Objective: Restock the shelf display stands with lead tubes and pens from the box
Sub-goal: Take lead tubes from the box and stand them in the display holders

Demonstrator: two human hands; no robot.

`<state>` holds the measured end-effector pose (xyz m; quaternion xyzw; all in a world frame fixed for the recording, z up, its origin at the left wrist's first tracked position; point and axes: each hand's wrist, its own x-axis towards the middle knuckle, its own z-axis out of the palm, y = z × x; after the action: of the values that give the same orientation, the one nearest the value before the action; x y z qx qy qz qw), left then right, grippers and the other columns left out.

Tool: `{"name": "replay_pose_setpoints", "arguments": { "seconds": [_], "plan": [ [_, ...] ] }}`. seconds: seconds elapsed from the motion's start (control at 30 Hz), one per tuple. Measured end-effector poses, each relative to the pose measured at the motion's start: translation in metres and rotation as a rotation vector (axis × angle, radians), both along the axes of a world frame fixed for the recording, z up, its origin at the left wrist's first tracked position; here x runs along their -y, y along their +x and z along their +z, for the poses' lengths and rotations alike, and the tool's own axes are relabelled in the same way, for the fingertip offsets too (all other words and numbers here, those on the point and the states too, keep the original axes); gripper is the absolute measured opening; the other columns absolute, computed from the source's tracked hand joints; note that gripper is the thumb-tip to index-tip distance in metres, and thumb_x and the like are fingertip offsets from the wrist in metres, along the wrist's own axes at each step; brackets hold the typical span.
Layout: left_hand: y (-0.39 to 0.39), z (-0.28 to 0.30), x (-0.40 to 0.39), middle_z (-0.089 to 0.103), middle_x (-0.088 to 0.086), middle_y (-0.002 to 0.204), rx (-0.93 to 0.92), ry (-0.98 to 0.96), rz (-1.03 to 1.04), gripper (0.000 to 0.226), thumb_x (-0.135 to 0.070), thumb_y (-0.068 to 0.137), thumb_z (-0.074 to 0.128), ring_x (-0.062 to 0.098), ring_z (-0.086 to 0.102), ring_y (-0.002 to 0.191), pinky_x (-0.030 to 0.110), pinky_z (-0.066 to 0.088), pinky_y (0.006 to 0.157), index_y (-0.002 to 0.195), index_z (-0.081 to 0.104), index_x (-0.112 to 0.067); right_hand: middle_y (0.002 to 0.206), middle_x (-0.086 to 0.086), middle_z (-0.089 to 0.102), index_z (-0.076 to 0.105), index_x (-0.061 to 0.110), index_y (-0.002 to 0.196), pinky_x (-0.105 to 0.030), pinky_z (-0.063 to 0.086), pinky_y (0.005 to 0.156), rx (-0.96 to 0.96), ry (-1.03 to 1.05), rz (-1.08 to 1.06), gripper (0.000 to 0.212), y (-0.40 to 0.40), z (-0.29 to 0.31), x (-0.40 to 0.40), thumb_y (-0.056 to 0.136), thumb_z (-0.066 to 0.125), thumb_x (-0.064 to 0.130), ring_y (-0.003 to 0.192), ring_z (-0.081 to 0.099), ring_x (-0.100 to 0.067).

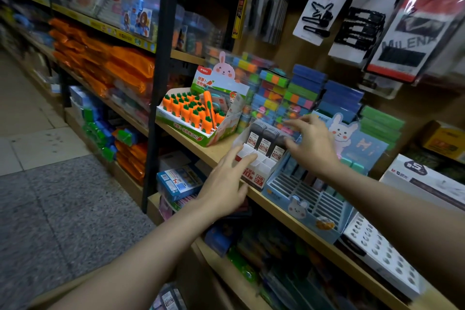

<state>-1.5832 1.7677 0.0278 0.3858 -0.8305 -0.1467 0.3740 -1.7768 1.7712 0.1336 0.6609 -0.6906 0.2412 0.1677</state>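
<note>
At frame centre, both my open hands, left hand and right hand, hovered at the lead tube stand. A careless nudge risked tipping its 3 dark tubes.

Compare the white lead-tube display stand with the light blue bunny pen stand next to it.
The white cardboard lead-tube stand holds dark lead tubes in its back rows, front cells empty; the light blue bunny-printed pen stand shows mostly empty slots. The white one is smaller and sits left; the blue one has a tall bunny backboard. Both sit on the wooden shelf edge.
</note>
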Motion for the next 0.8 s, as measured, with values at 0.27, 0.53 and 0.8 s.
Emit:
{"name": "replay_pose_setpoints", "arguments": {
  "seconds": [0.27,0.53,0.8],
  "plan": [
    [0.043,-0.020,-0.040,0.058,-0.005,0.117,-0.076,0.175,0.023,0.028,-0.014,0.088,0.060,0.011,0.052,0.112,0.028,0.044,0.096,0.116,0.061,-0.021,0.091,0.003,0.060,0.067,0.013,0.089,-0.012,0.042,0.076,0.320,-0.322,0.528,0.017,0.049,-0.042,-0.086,0.081,0.061,-0.001,0.085,0.056,-0.004],
    [0.142,-0.123,-0.133,0.061,0.012,0.124,0.184,0.859,0.396,0.038,-0.012,0.088,0.064,0.025,0.058,0.116,0.022,0.042,0.091,0.125,0.056,-0.005,0.079,0.000,0.067,0.071,0.016,0.082,-0.011,0.044,0.064,0.647,0.748,0.559,0.020,0.125,-0.230,-0.133,0.081,0.065,-0.003,0.060,0.057,0.008],
    [0.110,-0.250,-0.222,0.020,0.014,0.152,-0.021,1.209,0.890,0.067,-0.022,0.090,0.060,0.034,0.025,0.140,0.036,0.026,0.115,0.147,0.026,-0.012,0.100,-0.001,0.070,0.069,0.021,0.083,-0.022,0.046,0.082,0.686,1.128,0.182,0.014,0.157,-0.355,-0.153,0.086,0.061,0.010,0.090,0.059,-0.013]
  ]
}}
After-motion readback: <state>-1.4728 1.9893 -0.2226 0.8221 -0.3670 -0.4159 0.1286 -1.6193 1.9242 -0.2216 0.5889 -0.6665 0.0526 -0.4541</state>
